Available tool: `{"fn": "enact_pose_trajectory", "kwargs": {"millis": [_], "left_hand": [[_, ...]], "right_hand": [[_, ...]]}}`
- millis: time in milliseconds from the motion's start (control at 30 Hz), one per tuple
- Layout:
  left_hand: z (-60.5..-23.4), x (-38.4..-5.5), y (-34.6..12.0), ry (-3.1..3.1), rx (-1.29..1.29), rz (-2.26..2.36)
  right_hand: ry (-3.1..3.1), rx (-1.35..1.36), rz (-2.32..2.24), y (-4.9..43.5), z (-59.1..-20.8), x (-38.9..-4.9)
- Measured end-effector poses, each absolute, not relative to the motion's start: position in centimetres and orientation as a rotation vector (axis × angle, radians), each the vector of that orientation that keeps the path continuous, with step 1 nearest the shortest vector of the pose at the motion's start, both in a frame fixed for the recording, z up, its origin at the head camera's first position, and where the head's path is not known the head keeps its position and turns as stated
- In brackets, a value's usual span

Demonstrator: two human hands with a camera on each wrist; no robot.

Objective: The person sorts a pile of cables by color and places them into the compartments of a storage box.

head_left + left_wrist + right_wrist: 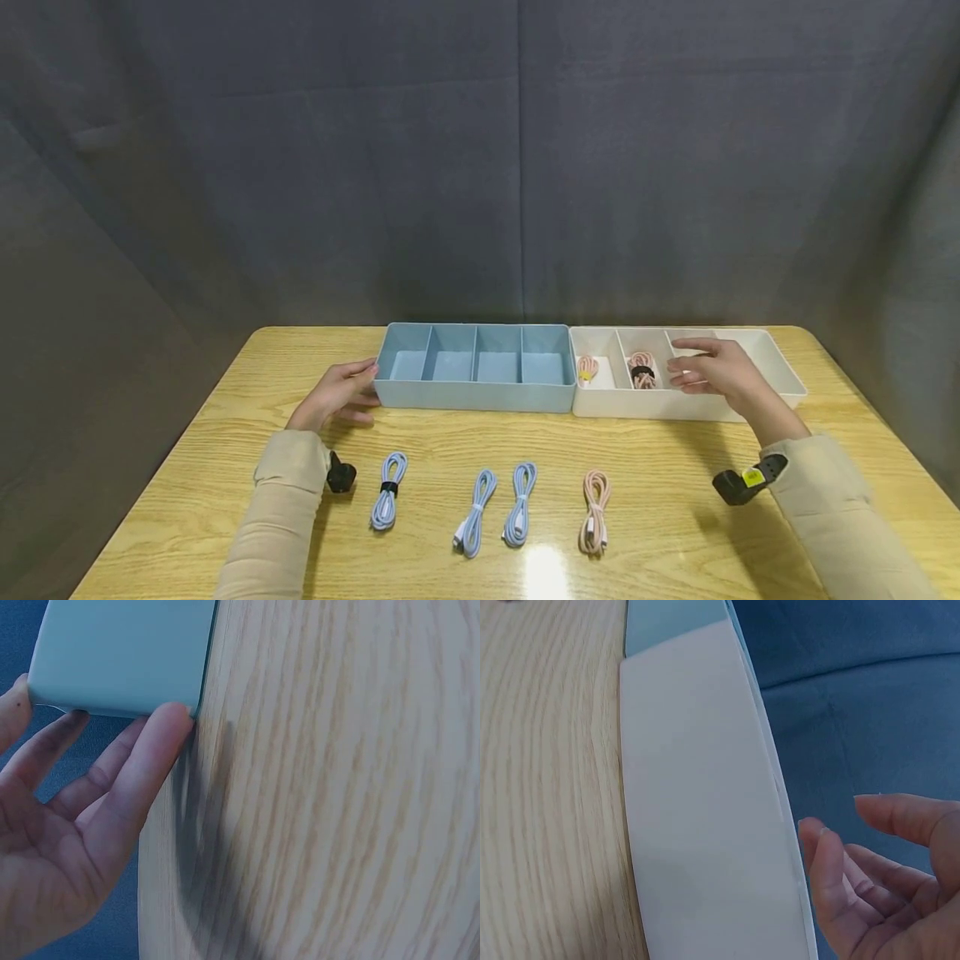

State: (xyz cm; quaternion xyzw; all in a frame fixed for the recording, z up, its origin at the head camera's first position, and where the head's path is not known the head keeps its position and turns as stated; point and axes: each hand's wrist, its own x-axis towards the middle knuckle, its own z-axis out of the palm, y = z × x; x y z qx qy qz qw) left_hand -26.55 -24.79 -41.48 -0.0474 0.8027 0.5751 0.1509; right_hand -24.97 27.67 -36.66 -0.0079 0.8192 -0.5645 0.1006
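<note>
A blue four-compartment organizer box (472, 395) stands at the back of the table, its compartments bare. My left hand (337, 393) is at its left end; in the left wrist view, fairly straight fingertips (169, 724) touch that end wall. Butted against it on the right is a white organizer box (637, 404). A pink cable with a yellow tie (587, 369) lies in its leftmost compartment, a pink cable with a black strap (642, 371) in the second. Over the third compartment hovers my right hand (716, 367), fingers spread, nothing between them.
In front of the boxes lie a blue cable with a black strap (387, 492), two other bundled blue cables (476, 512) (520, 504), and a bundled pink cable (595, 512). A dark cloth backdrop (450, 167) hangs behind the wooden table (300, 533).
</note>
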Motion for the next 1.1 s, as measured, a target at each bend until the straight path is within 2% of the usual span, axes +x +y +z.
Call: {"fn": "enact_pose_trajectory", "kwargs": {"millis": [733, 1100], "left_hand": [[-41.6, -26.4, -24.8, 2.305, -0.112, 1.662], [-41.6, -26.5, -24.6, 2.318, -0.156, 1.646]], "right_hand": [[2.273, -0.441, -1.624, 26.0, -37.9, -22.3], [2.257, -0.534, -1.531, 24.9, -38.8, -21.3]]}}
